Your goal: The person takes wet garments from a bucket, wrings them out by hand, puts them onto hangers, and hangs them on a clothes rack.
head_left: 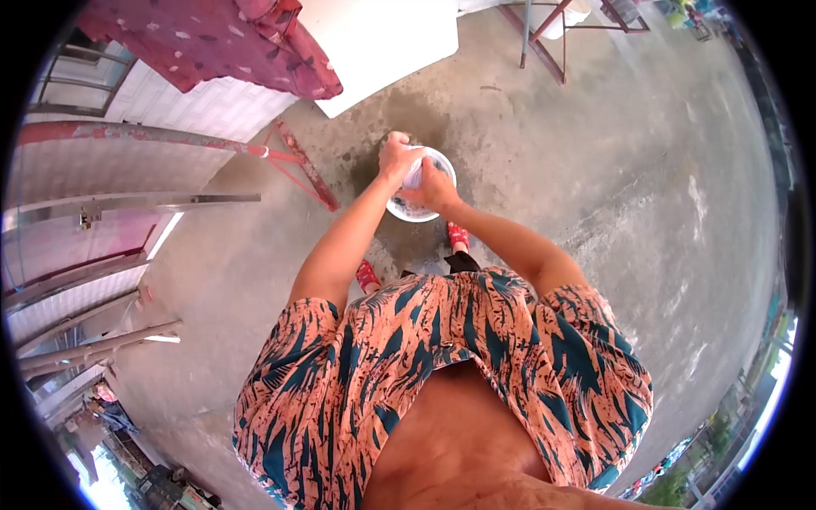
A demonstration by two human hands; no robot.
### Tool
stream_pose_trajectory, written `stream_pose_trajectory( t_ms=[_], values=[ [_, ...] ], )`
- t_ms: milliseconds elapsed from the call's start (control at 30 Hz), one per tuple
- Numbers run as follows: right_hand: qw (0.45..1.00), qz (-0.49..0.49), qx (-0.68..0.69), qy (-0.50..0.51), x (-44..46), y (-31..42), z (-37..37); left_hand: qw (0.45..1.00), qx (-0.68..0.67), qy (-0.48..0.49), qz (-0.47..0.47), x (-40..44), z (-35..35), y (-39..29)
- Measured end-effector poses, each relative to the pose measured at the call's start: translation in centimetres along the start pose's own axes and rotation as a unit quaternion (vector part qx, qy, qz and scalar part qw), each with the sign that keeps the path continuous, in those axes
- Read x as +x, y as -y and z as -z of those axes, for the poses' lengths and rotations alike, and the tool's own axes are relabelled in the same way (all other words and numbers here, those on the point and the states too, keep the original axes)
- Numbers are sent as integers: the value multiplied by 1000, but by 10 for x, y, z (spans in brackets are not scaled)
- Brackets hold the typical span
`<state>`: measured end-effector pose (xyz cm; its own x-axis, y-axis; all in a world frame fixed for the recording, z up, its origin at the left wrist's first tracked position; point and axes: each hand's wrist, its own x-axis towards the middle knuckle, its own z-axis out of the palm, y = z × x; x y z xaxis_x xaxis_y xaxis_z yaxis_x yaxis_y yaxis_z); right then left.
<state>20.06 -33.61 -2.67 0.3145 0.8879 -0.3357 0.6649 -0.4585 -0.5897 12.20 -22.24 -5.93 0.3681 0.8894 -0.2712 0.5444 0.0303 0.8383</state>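
A round white bucket (414,218) is below my hands, near my feet; what is inside looks grey and speckled. Over its opening, my left hand (396,160) is closed around a small whitish thing (413,177). From the other side my right hand (436,186) also closes on that whitish thing, thumb toward my left hand. Its kind is unclear because my fingers cover most of it. Both forearms stretch forward from short patterned sleeves.
Wet concrete (421,119) surrounds the bucket. A white panel (391,42) and a dark red cloth (229,47) lie ahead to the left. A rusty metal frame (308,166) stands near the bucket's left. Another metal stand (544,38) is farther off. My feet wear red footwear (458,234).
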Motion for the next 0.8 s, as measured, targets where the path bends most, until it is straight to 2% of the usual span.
stream_pose_trajectory(
  t_ms=[33,67,100,133,167,200,233,267,333,400,467,500,533,567,600,633,667,733,800],
  values=[
    [997,3,74,22,2,-6,3,998,-41,49,-23,2,1,12],
    [988,8,148,44,3,-12,8,973,-175,151,20,1,14,6],
    [956,-19,278,93,5,-15,14,918,-305,247,57,6,33,-2],
    [893,-47,406,187,5,-8,30,836,-425,336,86,10,57,-19],
    [802,-75,524,276,-2,-7,49,807,-464,356,86,3,74,-38],
    [687,-107,623,360,-16,8,65,773,-504,374,88,-9,93,-52],
    [632,-111,680,355,-29,26,74,758,-528,382,30,0,92,-47],
    [574,-99,708,398,-35,38,79,699,-587,409,-7,-6,97,-64],
    [402,-87,767,493,-49,69,87,566,-681,456,-92,-23,100,-100],
    [334,-79,783,518,-47,91,89,395,-741,489,-236,-24,96,-111],
    [290,-53,791,537,-45,98,96,346,-726,505,-314,-29,96,-123],
    [293,-46,799,524,-51,106,107,460,-714,460,-259,-42,108,-117],
    [230,-26,784,576,-42,92,99,563,-695,400,-200,-55,115,-113],
    [263,-60,809,522,-48,90,104,587,-694,376,-179,-65,117,-113],
    [328,-49,802,497,-58,95,109,608,-693,354,-155,-70,119,-115],
    [390,-37,795,463,-64,95,114,654,-653,356,-135,-69,123,-118],
    [470,-32,751,463,-61,87,115,698,-610,357,-113,-70,128,-121],
    [586,-42,672,451,-60,82,123,768,-531,348,-90,-69,134,-127],
    [716,-33,581,386,-50,75,119,820,-460,330,-85,-69,131,-132]
  ],
)
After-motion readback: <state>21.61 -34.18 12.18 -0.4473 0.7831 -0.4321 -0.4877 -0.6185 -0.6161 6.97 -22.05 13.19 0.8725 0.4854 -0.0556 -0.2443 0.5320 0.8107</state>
